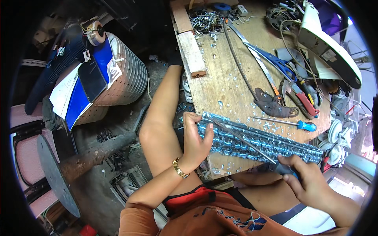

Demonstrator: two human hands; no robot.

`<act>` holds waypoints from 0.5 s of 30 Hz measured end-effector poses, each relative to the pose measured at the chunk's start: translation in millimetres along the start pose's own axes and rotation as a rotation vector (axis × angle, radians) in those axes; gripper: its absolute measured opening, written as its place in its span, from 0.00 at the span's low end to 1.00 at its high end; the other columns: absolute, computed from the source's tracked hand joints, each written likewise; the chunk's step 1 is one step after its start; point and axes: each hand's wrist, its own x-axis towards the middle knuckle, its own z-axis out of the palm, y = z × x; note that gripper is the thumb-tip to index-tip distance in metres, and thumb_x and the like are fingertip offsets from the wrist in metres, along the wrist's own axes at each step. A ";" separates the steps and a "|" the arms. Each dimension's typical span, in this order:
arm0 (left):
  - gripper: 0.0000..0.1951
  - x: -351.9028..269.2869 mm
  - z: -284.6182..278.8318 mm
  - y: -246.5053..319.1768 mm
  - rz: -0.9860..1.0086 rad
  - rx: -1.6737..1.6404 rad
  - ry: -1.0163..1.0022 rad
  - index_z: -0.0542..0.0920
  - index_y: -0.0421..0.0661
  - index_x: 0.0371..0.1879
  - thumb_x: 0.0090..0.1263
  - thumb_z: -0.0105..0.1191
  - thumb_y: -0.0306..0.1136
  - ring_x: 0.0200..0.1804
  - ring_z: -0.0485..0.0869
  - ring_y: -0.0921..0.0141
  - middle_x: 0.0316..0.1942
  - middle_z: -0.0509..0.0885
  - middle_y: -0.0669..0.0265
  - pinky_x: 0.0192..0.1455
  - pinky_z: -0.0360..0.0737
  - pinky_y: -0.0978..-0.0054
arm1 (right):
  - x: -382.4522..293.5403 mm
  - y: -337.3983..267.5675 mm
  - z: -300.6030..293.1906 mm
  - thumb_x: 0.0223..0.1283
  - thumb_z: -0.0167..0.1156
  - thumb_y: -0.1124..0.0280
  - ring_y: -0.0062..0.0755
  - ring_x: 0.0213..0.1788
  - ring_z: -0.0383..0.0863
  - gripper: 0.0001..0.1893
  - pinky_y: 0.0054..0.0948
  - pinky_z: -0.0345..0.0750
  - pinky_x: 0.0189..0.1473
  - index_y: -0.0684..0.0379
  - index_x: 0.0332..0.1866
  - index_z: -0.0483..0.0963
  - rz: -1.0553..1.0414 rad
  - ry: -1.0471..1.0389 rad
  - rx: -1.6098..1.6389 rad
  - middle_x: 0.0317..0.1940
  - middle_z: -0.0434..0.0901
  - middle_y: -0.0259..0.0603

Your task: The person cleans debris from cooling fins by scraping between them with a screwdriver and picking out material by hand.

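Note:
A long bundle of shiny blue-silver ridged strips [233,137], its exact kind unclear, lies across the near edge of the wooden tabletop [218,94]. My left hand [197,138] grips its left end, thumb on top, with a gold-coloured watch or bracelet [179,168] at the wrist. In my right hand [307,180] is the dark handle of a long metal-shafted tool, probably a screwdriver [248,142]; the shaft lies slantwise over the strips, its tip close to my left thumb. Behind the bundle rests a screwdriver with a blue handle [307,126]. Small shiny flakes are scattered around.
Blue-handled scissors [274,60], a metal ruler or blade [257,56], red-handled pliers [305,101] and a heap of screws [206,23] lie farther back. A wooden block [192,53] lines the left edge. At left stands a perforated metal drum [127,70] bearing a phone [92,78].

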 end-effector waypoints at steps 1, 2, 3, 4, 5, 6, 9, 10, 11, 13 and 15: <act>0.18 0.6 -1.9 -4.0 0.020 0.024 0.004 0.67 0.38 0.53 0.72 0.62 0.23 0.53 0.70 0.66 0.50 0.69 0.57 0.63 0.70 0.68 | 1.4 9.3 5.8 0.74 0.64 0.74 0.55 0.43 0.94 0.22 0.39 0.86 0.47 0.58 0.71 0.74 0.063 -0.024 0.083 0.48 0.90 0.54; 0.18 2.1 -3.9 -5.7 0.045 0.051 0.003 0.68 0.37 0.53 0.73 0.63 0.24 0.53 0.70 0.66 0.49 0.69 0.57 0.62 0.71 0.68 | 2.5 15.9 7.6 0.74 0.64 0.74 0.55 0.43 0.94 0.22 0.39 0.86 0.47 0.58 0.71 0.74 0.053 -0.016 0.088 0.48 0.90 0.54; 0.18 5.2 -5.7 -4.4 0.058 0.048 0.000 0.68 0.37 0.53 0.73 0.63 0.24 0.53 0.70 0.66 0.49 0.69 0.57 0.62 0.71 0.68 | 3.8 18.6 5.6 0.76 0.63 0.74 0.48 0.41 0.93 0.22 0.39 0.86 0.48 0.59 0.72 0.74 0.152 -0.036 0.228 0.50 0.91 0.51; 0.19 8.0 -8.0 -2.4 0.003 0.057 -0.020 0.68 0.37 0.51 0.72 0.65 0.26 0.49 0.72 0.63 0.47 0.71 0.56 0.58 0.73 0.65 | 3.7 22.5 4.0 0.77 0.62 0.73 0.40 0.39 0.92 0.22 0.38 0.85 0.48 0.61 0.73 0.74 0.247 -0.057 0.369 0.52 0.91 0.47; 0.19 9.5 -10.0 -0.3 -0.054 0.067 -0.040 0.69 0.37 0.50 0.71 0.67 0.27 0.45 0.74 0.60 0.45 0.73 0.54 0.54 0.76 0.63 | -0.5 28.6 0.3 0.77 0.62 0.74 0.35 0.44 0.89 0.21 0.37 0.84 0.53 0.62 0.72 0.75 0.135 0.007 0.364 0.54 0.90 0.46; 0.20 10.5 -9.6 -0.3 -0.056 0.099 -0.047 0.70 0.38 0.51 0.71 0.68 0.29 0.45 0.76 0.61 0.45 0.74 0.56 0.50 0.76 0.64 | -7.5 33.5 -2.2 0.77 0.62 0.74 0.30 0.48 0.87 0.21 0.37 0.83 0.57 0.64 0.71 0.76 0.032 0.079 0.352 0.56 0.89 0.44; 0.20 8.9 -5.0 -3.1 0.026 0.138 0.032 0.71 0.38 0.50 0.70 0.69 0.29 0.45 0.76 0.62 0.45 0.75 0.56 0.48 0.75 0.65 | -23.0 22.2 -22.0 0.75 0.63 0.75 0.34 0.55 0.87 0.20 0.36 0.81 0.63 0.65 0.69 0.78 0.090 0.088 0.326 0.57 0.89 0.47; 0.20 7.3 -7.6 -3.3 0.023 0.145 0.037 0.71 0.38 0.50 0.70 0.69 0.29 0.45 0.76 0.62 0.45 0.75 0.56 0.48 0.75 0.65 | -23.4 19.6 -26.5 0.74 0.63 0.75 0.36 0.59 0.88 0.20 0.36 0.80 0.65 0.65 0.68 0.78 0.163 0.054 0.313 0.58 0.89 0.48; 0.20 6.4 -8.5 -3.5 -0.002 0.138 0.044 0.71 0.38 0.50 0.70 0.69 0.29 0.45 0.76 0.62 0.45 0.75 0.56 0.48 0.75 0.65 | -22.9 24.1 -24.1 0.74 0.63 0.75 0.36 0.59 0.88 0.20 0.36 0.80 0.65 0.65 0.68 0.78 0.168 0.055 0.311 0.58 0.89 0.48; 0.20 6.8 -6.3 -1.8 -0.030 0.120 0.047 0.72 0.38 0.50 0.69 0.70 0.29 0.45 0.76 0.62 0.46 0.75 0.56 0.48 0.75 0.65 | -21.3 36.7 -17.8 0.73 0.63 0.75 0.46 0.60 0.90 0.19 0.39 0.81 0.65 0.66 0.66 0.79 -0.078 0.115 0.167 0.60 0.89 0.51; 0.20 8.0 -6.1 3.4 -0.045 0.070 0.017 0.71 0.38 0.48 0.69 0.70 0.29 0.45 0.76 0.62 0.45 0.74 0.57 0.48 0.75 0.65 | -19.1 32.7 -20.9 0.72 0.64 0.75 0.49 0.60 0.90 0.19 0.40 0.81 0.65 0.66 0.65 0.79 -0.053 0.100 0.153 0.60 0.88 0.52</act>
